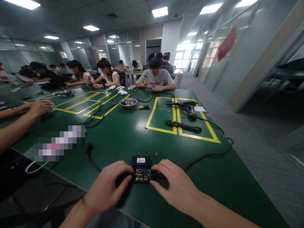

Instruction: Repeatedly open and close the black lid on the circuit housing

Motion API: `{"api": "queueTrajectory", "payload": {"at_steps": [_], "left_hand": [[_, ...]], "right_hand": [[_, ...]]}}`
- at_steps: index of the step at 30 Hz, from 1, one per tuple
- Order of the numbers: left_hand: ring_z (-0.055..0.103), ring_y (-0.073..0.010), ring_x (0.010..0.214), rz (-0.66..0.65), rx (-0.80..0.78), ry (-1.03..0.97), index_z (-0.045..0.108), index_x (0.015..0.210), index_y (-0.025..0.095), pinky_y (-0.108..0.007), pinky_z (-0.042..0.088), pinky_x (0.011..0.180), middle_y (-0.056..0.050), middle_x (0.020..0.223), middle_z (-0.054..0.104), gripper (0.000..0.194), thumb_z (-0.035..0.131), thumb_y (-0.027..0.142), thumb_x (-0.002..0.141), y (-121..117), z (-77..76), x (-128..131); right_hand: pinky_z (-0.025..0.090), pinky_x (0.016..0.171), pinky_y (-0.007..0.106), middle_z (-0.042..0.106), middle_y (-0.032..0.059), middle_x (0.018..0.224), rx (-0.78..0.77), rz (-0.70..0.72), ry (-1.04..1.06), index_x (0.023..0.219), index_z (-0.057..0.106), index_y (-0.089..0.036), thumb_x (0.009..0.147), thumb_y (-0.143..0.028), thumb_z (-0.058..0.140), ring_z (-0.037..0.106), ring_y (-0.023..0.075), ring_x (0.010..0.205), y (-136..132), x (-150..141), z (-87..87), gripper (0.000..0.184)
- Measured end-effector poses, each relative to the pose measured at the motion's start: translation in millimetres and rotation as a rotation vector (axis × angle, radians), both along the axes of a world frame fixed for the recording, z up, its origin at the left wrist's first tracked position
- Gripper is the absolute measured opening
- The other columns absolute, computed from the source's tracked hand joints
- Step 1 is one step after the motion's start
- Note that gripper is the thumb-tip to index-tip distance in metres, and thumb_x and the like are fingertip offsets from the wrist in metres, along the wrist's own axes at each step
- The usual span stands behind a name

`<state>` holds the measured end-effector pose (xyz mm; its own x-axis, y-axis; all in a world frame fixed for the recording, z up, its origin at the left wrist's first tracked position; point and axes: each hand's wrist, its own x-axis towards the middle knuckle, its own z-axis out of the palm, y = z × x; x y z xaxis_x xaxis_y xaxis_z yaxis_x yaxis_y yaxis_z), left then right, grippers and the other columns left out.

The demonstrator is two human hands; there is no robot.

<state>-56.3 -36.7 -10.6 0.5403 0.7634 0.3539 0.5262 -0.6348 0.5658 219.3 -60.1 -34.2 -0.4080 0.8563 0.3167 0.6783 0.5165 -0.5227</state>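
A small green circuit board [143, 175] with copper coils lies low on the table, right in front of me. My left hand [113, 180] grips its left end between thumb and fingers. On the opposite end, my right hand [171, 178] closes in the same way, with thumb below and fingers above. Black cable runs into the board's ends beneath both hands, partly hidden by them. Just beyond the board sits a black plastic cover [141, 161] bearing a white label.
The green table [123, 136] has yellow tape outlines. A metal bowl [128, 103], a screwdriver [144, 107], a black rod-shaped tool [183, 126] and a corded tool [192, 111] lie farther off. A blurred power strip [61, 142] is at left. Several people sit around; one person's hands [39, 107] rest at left.
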Motion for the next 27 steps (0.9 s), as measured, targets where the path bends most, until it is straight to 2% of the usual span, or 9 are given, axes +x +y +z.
{"api": "queueTrajectory", "payload": {"at_steps": [5,9,12,15,16,17,19,23,27], "left_hand": [[0.074,-0.0199,0.086,-0.002,-0.031,0.007,0.076,0.102,0.023,-0.027,0.058,0.079,-0.006,0.094,0.078,0.019,0.057,0.023,0.105,1,-0.4,1],[0.074,-0.0194,0.09,-0.02,0.002,0.06,0.077,0.099,0.024,-0.028,0.059,0.081,-0.006,0.101,0.077,0.021,0.057,0.022,0.107,1,0.5,-3],[0.072,-0.0228,0.097,-0.033,0.099,0.167,0.079,0.1,0.026,-0.034,0.058,0.084,-0.007,0.109,0.077,0.024,0.058,0.02,0.107,2,8.0,-3],[0.07,-0.0287,0.111,-0.008,0.158,0.246,0.081,0.096,0.027,-0.045,0.057,0.094,-0.009,0.125,0.077,0.024,0.061,0.018,0.104,7,17.3,8],[0.069,-0.0301,0.116,0.013,0.154,0.247,0.082,0.098,0.026,-0.047,0.056,0.098,-0.009,0.13,0.076,0.023,0.062,0.017,0.102,11,19.3,14],[0.068,-0.0307,0.12,0.025,0.132,0.241,0.083,0.106,0.027,-0.049,0.056,0.102,-0.01,0.133,0.075,0.021,0.064,0.018,0.102,15,20.3,20],[0.069,-0.0299,0.124,0.034,0.05,0.247,0.08,0.128,0.029,-0.048,0.055,0.107,-0.01,0.137,0.075,0.031,0.069,0.021,0.101,27,19.7,30],[0.073,-0.0277,0.116,0.038,-0.073,0.324,0.082,0.129,0.027,-0.043,0.057,0.105,-0.008,0.129,0.08,0.03,0.073,0.022,0.1,48,15.2,28],[0.074,-0.0271,0.112,0.086,-0.064,0.301,0.083,0.127,0.027,-0.04,0.058,0.102,-0.008,0.124,0.08,0.033,0.076,0.017,0.096,48,18.1,11]], "right_hand": [[0.059,0.084,0.041,0.073,0.0064,0.105,-0.007,0.008,0.025,0.115,0.071,-0.02,0.092,-0.012,0.075,0.071,0.0271,0.097,-1,1,1.9,0.025],[0.056,0.078,0.037,0.07,0.0054,0.097,-0.025,0.023,0.06,0.098,0.065,-0.021,0.096,-0.007,0.062,0.069,0.0232,0.089,0,3,5.5,0.014],[0.053,0.078,0.037,0.07,0.0049,0.095,-0.022,0.015,0.05,0.092,0.063,-0.021,0.097,-0.006,0.061,0.067,0.0227,0.088,2,4,5.4,0.016],[0.05,0.08,0.039,0.07,0.0043,0.094,-0.026,0.005,0.035,0.091,0.063,-0.021,0.096,-0.006,0.063,0.066,0.0237,0.089,4,4,3.8,0.017],[0.049,0.08,0.039,0.07,0.0041,0.094,-0.033,0.003,0.035,0.091,0.064,-0.021,0.096,-0.006,0.064,0.066,0.0241,0.09,4,4,3.2,0.016],[0.049,0.081,0.04,0.07,0.0041,0.094,-0.04,-0.001,0.035,0.091,0.064,-0.021,0.095,-0.006,0.064,0.066,0.0246,0.09,5,4,2.6,0.016],[0.049,0.082,0.042,0.07,0.0044,0.093,-0.047,-0.011,0.036,0.092,0.064,-0.021,0.095,-0.006,0.065,0.065,0.0256,0.09,5,4,2.1,0.015],[0.048,0.082,0.041,0.07,0.0049,0.094,-0.042,-0.012,0.042,0.093,0.063,-0.02,0.091,-0.004,0.064,0.064,0.0253,0.09,4,3,3.5,0.017],[0.049,0.081,0.041,0.07,0.005,0.093,-0.052,-0.02,0.038,0.094,0.063,-0.02,0.091,-0.005,0.064,0.064,0.0253,0.089,4,2,6.0,0.015]]}}
